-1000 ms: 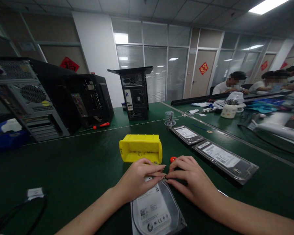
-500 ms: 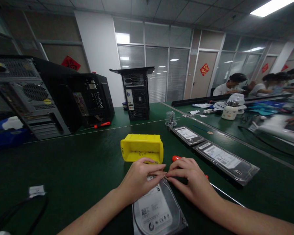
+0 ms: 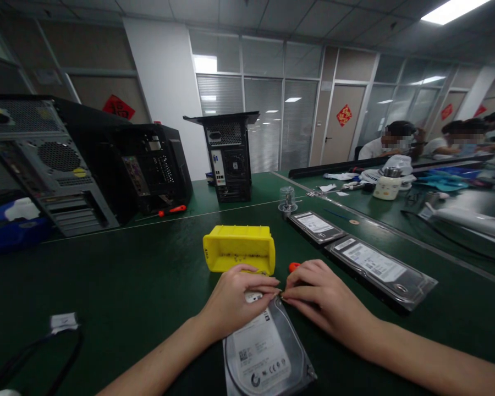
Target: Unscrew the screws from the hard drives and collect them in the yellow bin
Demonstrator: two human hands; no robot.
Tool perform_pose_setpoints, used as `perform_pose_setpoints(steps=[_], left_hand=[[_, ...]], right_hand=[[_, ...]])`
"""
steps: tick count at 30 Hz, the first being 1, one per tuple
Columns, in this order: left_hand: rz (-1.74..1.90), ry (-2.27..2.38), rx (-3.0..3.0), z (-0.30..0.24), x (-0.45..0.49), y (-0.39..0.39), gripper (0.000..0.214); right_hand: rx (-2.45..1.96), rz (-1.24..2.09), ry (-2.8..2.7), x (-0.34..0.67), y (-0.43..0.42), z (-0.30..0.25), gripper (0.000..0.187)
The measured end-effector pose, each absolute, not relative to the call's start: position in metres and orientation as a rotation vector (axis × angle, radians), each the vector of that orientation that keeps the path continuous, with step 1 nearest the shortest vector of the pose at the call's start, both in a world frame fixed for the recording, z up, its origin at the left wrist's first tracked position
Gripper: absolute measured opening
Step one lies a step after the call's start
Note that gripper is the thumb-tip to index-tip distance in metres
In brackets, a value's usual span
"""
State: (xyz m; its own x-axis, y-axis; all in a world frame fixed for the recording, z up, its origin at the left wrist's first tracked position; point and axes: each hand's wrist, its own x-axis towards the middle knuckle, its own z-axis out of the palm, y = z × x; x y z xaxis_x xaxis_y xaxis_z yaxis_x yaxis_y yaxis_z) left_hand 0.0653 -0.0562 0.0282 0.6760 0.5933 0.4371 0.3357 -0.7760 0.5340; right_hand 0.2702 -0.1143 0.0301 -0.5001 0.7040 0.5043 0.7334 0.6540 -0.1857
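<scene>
A hard drive point(image 3: 259, 352) lies label up in front of me. My left hand point(image 3: 247, 294) covers its far end, thumb and fingers closed around the far edge near the right corner. At that same corner, the fingertips of my right hand point(image 3: 313, 289) pinch a small brass-coloured piece point(image 3: 281, 296), too small to make out clearly. Just past my left fingers stands a yellow bin point(image 3: 239, 234) with several tiny dark pieces on its floor. The red end of a handle point(image 3: 293, 267) shows behind my right hand; the rest is hidden.
Two more hard drives, a smaller-looking one point(image 3: 315, 226) and a nearer one point(image 3: 375, 264), lie at right. A clear cup-shaped object point(image 3: 287, 198) stands behind them. Computer cases point(image 3: 231, 159) line the back and left. A red screwdriver point(image 3: 177, 209) and a cable point(image 3: 64, 324) lie leftward. People sit far right.
My right hand has drawn slightly away from my left fingertips, baring the small brass-coloured piece. My right forearm has shifted and now covers the metal shaft seen before. The hard drive stays put.
</scene>
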Motion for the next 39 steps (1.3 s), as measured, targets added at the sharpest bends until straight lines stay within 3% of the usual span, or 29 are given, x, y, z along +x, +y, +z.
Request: perform_pose_setpoints(steps=[18,39], left_hand=[[0.722,0.772,2.512,0.0309,0.0641,-0.0570,0.026],[0.601,0.540,2.643,0.0328,0.0604,-0.0558,0.018]], right_hand=[[-0.718,-0.731,-2.437,0.2668,-0.1108,0.0307,0.025],[-0.619,-0.708,-2.544,0.2690,-0.1121,0.0341,0.020]])
